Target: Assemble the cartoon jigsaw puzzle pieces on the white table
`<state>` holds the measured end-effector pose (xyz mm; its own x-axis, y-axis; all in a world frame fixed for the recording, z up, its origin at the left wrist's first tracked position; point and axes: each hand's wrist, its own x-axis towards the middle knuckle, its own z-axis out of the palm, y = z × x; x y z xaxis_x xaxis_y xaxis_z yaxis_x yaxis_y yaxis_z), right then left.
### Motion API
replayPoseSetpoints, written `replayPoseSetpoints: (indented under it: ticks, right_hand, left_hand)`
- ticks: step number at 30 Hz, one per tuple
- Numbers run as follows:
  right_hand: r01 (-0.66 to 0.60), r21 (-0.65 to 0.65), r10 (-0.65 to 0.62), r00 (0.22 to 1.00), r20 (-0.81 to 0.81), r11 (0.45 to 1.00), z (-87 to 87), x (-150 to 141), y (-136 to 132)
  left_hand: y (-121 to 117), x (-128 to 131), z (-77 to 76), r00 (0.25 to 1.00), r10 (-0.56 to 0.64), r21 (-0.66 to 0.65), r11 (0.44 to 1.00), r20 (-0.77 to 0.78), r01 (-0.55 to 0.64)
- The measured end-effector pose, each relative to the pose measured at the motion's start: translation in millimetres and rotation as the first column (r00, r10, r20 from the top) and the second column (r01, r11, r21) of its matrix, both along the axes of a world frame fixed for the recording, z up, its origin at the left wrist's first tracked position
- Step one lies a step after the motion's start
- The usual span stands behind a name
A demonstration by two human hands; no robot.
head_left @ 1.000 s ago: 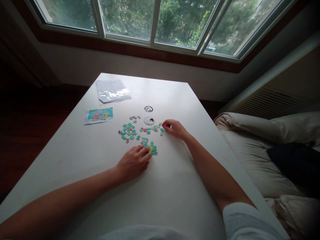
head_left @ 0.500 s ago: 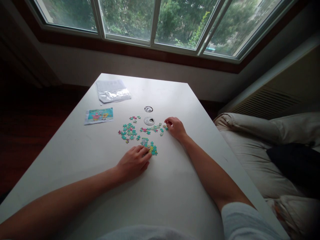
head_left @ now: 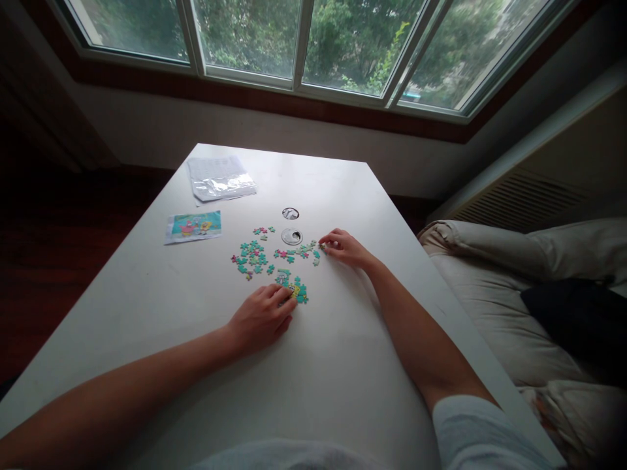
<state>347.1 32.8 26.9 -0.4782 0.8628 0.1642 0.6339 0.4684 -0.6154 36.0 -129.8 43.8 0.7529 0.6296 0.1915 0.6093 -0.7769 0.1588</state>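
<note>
Head view shows the left hand (head_left: 261,316) resting on the partly joined teal-and-yellow jigsaw section (head_left: 300,292) on the white counter (head_left: 313,372). The right hand (head_left: 322,244), fingers narrowly bent, meets a small greenish jigsaw piece (head_left: 322,247); I cannot tell either grip.

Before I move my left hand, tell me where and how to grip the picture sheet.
Pinch the picture sheet by its near edge, probably best coming low from your side: it lies flat, and the plastic bag is beyond its far edge.
</note>
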Motion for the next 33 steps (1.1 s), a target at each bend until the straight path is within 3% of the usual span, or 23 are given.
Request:
replayPoseSetpoints:
  ticks: [9,18,33]
  right_hand:
    - [-0.001,0.046,-0.002,0.998,0.064,0.999,-6.3,2,5]
    - [0.071,0.150,-0.079,0.996,0.045,0.986,-14.0,-6,3]
    - [0.147,0.189,-0.151,0.989,0.004,0.971,-17.8,-12,1]
  left_hand:
    - [0,0,0.7,1.000,0.002,0.001,1.000,0.009,-0.002]
    - [0,1,1.2,1.000,0.002,-0.006,1.000,-0.007,-0.002]
    - [0,1,2.5,1.000,-0.001,-0.008,1.000,0.015,0.001]
